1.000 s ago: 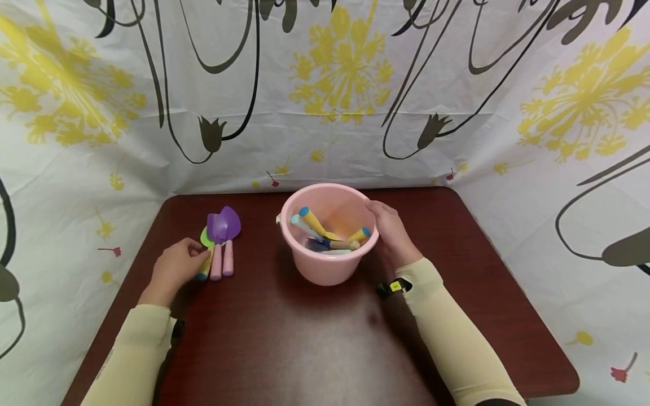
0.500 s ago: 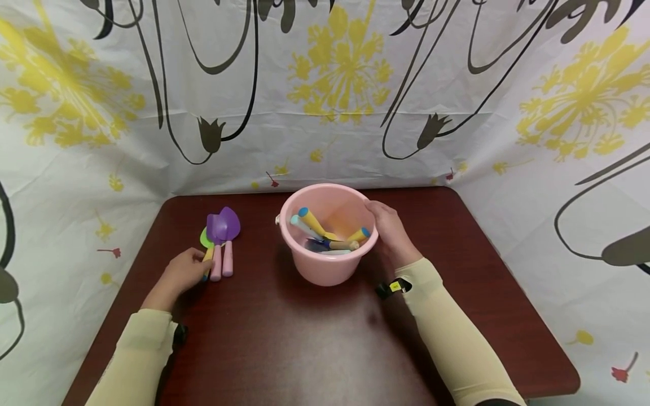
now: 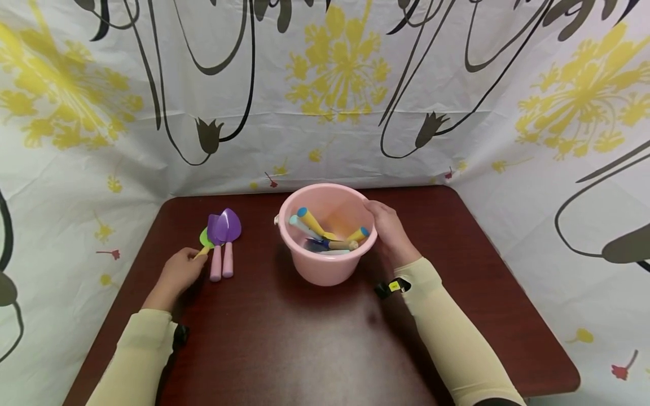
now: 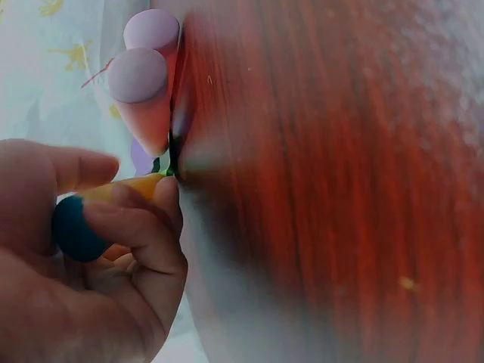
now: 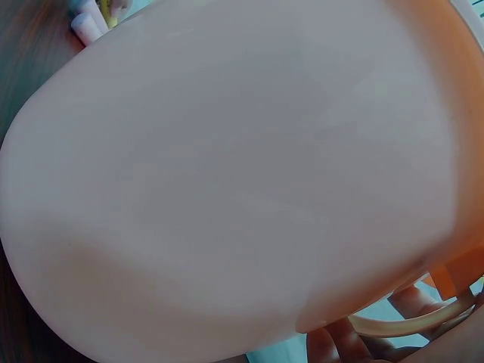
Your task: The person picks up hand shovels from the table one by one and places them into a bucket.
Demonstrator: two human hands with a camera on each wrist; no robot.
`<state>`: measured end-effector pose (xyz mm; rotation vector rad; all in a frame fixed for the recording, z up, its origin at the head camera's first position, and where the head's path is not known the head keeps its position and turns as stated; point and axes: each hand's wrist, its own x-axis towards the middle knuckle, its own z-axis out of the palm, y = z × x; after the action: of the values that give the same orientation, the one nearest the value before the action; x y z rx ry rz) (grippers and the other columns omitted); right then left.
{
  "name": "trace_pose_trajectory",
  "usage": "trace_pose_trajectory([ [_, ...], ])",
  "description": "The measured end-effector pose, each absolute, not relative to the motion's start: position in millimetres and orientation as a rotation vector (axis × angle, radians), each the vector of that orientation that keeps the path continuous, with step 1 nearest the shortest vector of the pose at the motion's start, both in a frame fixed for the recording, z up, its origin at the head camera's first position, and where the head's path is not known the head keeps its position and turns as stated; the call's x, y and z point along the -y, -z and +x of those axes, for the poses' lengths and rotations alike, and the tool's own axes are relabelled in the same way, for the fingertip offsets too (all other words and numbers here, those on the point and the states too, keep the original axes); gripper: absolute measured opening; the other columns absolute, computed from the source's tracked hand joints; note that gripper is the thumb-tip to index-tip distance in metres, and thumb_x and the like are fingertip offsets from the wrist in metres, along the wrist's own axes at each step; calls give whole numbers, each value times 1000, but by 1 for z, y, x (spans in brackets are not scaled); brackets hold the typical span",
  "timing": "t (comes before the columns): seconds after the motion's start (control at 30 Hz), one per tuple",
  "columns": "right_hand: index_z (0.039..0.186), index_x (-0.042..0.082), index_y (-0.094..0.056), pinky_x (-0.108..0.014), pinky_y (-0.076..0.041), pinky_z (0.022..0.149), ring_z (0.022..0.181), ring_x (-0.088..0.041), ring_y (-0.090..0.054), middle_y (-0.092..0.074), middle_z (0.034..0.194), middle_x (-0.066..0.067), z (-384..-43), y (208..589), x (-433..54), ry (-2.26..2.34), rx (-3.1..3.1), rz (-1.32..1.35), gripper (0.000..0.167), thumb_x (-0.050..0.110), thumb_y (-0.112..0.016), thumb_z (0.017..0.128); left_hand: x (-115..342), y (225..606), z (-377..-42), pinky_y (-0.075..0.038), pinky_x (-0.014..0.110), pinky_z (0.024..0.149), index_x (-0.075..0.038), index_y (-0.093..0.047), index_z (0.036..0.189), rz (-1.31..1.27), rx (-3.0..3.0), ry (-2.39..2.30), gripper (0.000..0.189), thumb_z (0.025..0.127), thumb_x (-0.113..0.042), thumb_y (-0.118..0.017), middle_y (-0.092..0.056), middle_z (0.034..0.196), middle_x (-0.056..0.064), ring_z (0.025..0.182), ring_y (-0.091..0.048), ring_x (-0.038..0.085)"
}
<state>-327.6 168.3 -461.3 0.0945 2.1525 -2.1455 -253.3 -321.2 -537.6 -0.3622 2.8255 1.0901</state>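
My left hand (image 3: 180,272) grips the yellow handle of a toy shovel with a green head (image 3: 205,238). In the left wrist view the fingers curl round that yellow handle (image 4: 121,189), and its blue end cap (image 4: 79,231) sticks out towards the palm. Just right of it lie two purple toy shovels (image 3: 233,225) with pink handles. My right hand (image 3: 392,231) holds the right rim of a pink bucket (image 3: 322,270), which stands upright. The bucket's pale wall (image 5: 227,174) fills most of the right wrist view, with fingers (image 5: 344,340) showing at the bottom.
Inside the bucket lie several tools, among them one with a yellow handle (image 3: 311,221), a pale blue handle (image 3: 303,226) and a tan handle (image 3: 343,245). The dark red table (image 3: 304,338) has a patterned white sheet (image 3: 325,152) hanging behind and beside it.
My left hand has closed round the yellow handle, and the shovel has shifted slightly left and tilted away from the pink handles. The right hand and bucket stay in place.
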Motion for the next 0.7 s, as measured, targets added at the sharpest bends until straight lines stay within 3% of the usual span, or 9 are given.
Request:
trace_pose_trajectory([
  [0.27,155,4,-60,-46,-46,121,140,-29,-60,-62,152,-14,-326,462,-166,2200,-2090,113,55,40,-57,115,324,539,-254,-48,39,78,10,-59,141,-404,-2836,-1173,54,115,-34,-47,-74,115,22,100,-64,33],
  [0.7,156,4,-60,-45,-44,122,142,-28,-58,-61,154,-14,-326,461,-167,2191,-2112,116,54,39,-56,116,323,535,-256,-50,39,72,9,-61,140,-497,-2906,-1188,50,114,-33,-49,-70,116,25,95,-63,35],
])
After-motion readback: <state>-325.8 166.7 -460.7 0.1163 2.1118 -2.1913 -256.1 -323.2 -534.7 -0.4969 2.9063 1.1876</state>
